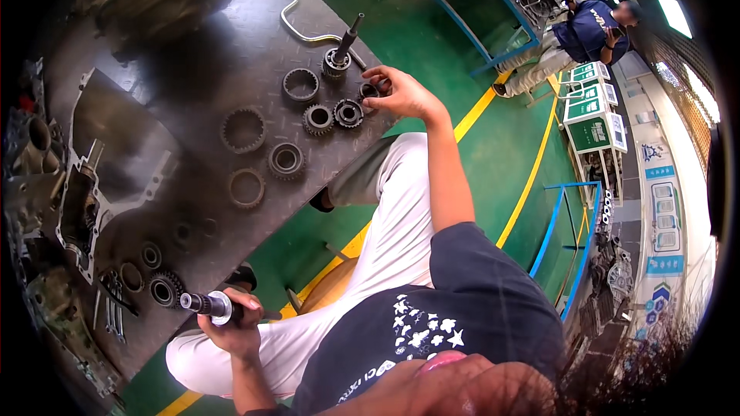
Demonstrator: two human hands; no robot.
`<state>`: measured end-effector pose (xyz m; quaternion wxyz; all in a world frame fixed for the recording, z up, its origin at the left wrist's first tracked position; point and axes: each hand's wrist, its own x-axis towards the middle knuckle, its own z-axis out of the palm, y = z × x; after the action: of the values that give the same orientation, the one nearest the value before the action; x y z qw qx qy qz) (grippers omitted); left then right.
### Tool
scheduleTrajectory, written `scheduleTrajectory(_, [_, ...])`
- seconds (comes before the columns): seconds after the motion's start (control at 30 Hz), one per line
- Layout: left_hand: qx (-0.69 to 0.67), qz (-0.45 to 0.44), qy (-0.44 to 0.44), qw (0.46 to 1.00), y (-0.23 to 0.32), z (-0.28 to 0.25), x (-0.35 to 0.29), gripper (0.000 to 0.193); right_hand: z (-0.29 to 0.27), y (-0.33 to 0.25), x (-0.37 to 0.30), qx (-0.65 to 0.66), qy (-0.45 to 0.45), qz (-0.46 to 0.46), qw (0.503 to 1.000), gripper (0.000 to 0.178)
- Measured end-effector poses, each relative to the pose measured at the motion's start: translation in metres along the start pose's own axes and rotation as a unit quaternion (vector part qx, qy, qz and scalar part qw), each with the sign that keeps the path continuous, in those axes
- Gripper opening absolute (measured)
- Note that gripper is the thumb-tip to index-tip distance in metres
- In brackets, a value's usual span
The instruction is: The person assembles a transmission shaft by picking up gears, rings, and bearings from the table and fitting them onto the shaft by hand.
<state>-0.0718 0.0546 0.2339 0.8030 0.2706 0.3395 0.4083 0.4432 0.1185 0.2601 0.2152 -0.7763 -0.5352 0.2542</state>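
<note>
My left hand [233, 323] is closed around a splined metal shaft [206, 304], held at the table's near edge beside a dark gear [165, 290]. At the table's right edge, the thumb and fingers of my right hand [402, 94] pinch a small dark ring [368, 92]; the fingers partly cover it. Close to that hand are two small gears, one [348, 113] nearest and another [317, 119] beside it. An upright shaft with a bearing [337, 63] stands just behind, near a toothed ring [301, 85].
More toothed rings, including a large one [243, 130] and a gear [287, 161], lie on the metal table [324, 0]. A bent metal bar [290, 11] lies at the far edge. An open housing [85, 200] stands left. Another person [590, 31] is in the background.
</note>
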Motion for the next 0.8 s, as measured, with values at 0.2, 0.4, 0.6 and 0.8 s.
scheduleTrajectory(0.2, [-0.038,0.004,-0.035,0.999,-0.001,-0.004,0.003,0.082,-0.006,0.012,0.004,0.042,0.031,0.015,0.999,0.061])
scheduleTrajectory(0.4, [0.046,0.014,-0.008,0.999,0.002,0.001,0.003,0.078,-0.009,0.015,0.009,0.008,0.094,-0.011,0.995,0.062])
scheduleTrajectory(0.6, [-0.002,0.011,-0.031,0.999,0.002,-0.006,-0.001,0.084,-0.015,0.007,0.006,0.288,0.037,0.034,0.956,0.060])
scheduleTrajectory(0.8, [-0.012,0.005,-0.019,1.000,0.004,0.001,0.002,0.081,-0.030,-0.003,0.003,0.459,0.024,0.016,0.888,0.038])
